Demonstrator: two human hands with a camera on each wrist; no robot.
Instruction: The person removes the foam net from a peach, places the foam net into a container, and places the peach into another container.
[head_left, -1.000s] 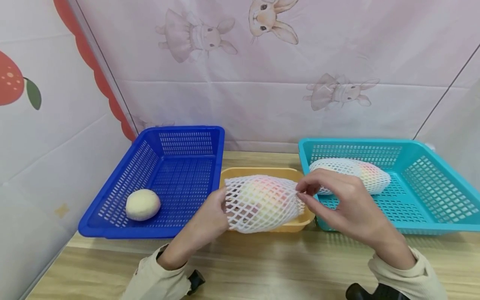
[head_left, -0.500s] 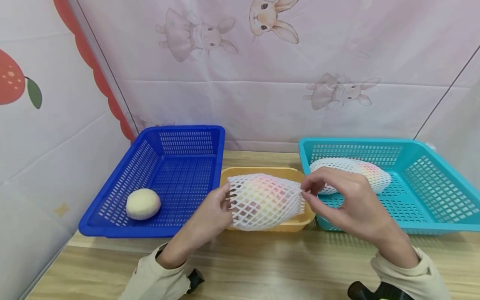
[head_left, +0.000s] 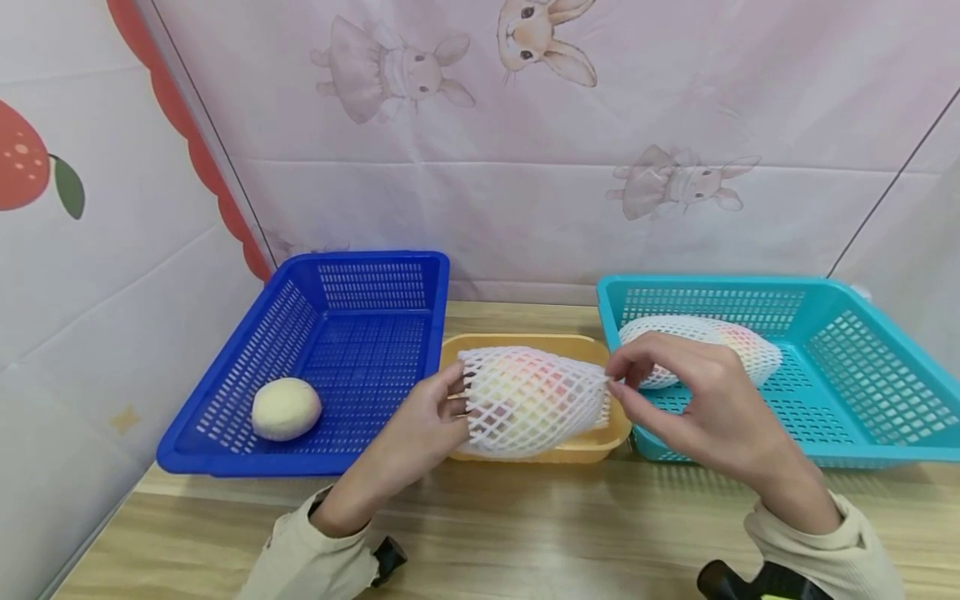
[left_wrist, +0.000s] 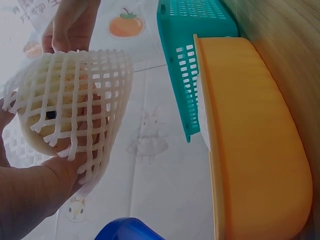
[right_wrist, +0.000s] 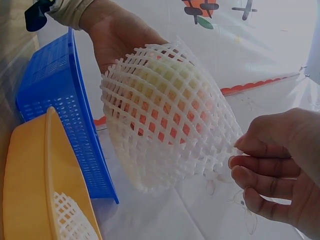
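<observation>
"What could go wrong there?"

"If the right hand point(head_left: 697, 400) tugs too hard, I think the white foam-net sleeve point(head_left: 534, 404) might tear. If the left grip slackens, the round yellow-and-red fruit point(left_wrist: 42, 112) inside could slip out the open end."

"Where is it, exactly?"

"Held in the air, over or just in front of the orange-yellow plastic tub point(head_left: 585, 456)."

"And the hands?"

"The left hand point(head_left: 423, 421) curls round the fruit at the sleeve's mouth, fingers partly hidden; the right pinches the far edge, thumb to forefinger, other fingers loosely bent."
</observation>
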